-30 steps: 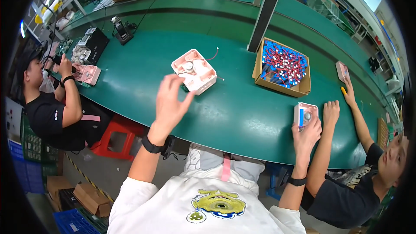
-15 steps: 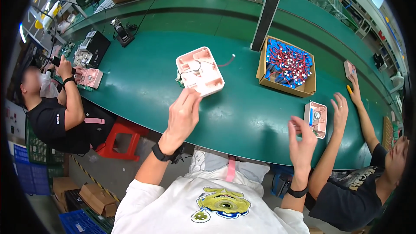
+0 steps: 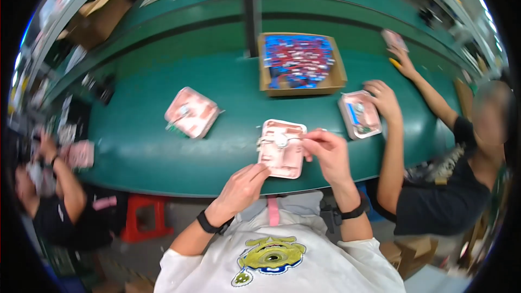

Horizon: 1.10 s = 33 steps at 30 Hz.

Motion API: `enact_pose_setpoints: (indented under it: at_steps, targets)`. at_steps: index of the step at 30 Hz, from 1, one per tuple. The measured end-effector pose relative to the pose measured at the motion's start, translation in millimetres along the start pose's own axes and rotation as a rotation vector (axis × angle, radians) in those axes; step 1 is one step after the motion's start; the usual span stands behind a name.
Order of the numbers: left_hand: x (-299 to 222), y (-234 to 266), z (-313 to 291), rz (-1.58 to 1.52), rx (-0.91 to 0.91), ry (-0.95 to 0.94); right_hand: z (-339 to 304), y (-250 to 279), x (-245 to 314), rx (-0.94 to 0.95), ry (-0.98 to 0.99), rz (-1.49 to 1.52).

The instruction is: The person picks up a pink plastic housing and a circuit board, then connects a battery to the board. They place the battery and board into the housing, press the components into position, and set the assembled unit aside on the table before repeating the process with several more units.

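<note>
A pink plastic housing [image 3: 275, 167] with a round white part and thin wires inside lies on the green table close in front of me. My left hand [image 3: 241, 187] grips its near left corner with the fingers closed. Over its right side my right hand [image 3: 328, 154] pinches with thumb and fingertips. A thin wire seems to run to that pinch, but blur hides exactly what is held. Farther left lies a second pink housing [image 3: 202, 115], with a white part and wires in it, untouched by either hand.
A cardboard box [image 3: 304, 91] full of blue parts with red wires stands behind the housing, near a dark post [image 3: 251, 16]. At right a co-worker's hand [image 3: 385, 100] touches another housing [image 3: 355, 126]. Another person works at left beside a red stool [image 3: 146, 220].
My view has turned right. My left hand has let go of the housing now lying at left and grips another. My right hand has come in to that one and closed to a pinch.
</note>
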<state>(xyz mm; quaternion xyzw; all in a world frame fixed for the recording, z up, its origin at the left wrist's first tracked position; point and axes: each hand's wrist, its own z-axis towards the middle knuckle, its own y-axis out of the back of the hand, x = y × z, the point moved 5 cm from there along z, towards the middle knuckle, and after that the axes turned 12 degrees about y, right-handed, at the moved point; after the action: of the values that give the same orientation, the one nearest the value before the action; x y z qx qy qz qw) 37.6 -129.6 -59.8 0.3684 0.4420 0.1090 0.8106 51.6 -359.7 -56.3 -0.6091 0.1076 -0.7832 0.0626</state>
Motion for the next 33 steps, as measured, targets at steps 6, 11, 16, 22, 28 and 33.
enact_pose_setpoints:
  at_steps: [6,11,16,22,28,33]
  targets:
    - [4,-24,9,-0.028,0.03,0.008,15,6,19,-0.048,0.322,-0.336]
    - [3,-28,12,-0.055,0.029,0.0,20,9,9,-0.082,0.037,0.049]
    - [34,19,27,-0.184,-0.168,0.336,36,15,2,-0.069,-0.029,0.096]
    - [34,-9,64,-0.049,0.066,0.122,38,8,1,-0.028,0.019,0.083]
    - [42,-8,68,-0.118,0.139,0.075,39,3,2,0.044,-0.021,0.027]
    - [29,-2,77,-0.106,0.097,0.067,39,0,5,0.073,-0.022,-0.042]
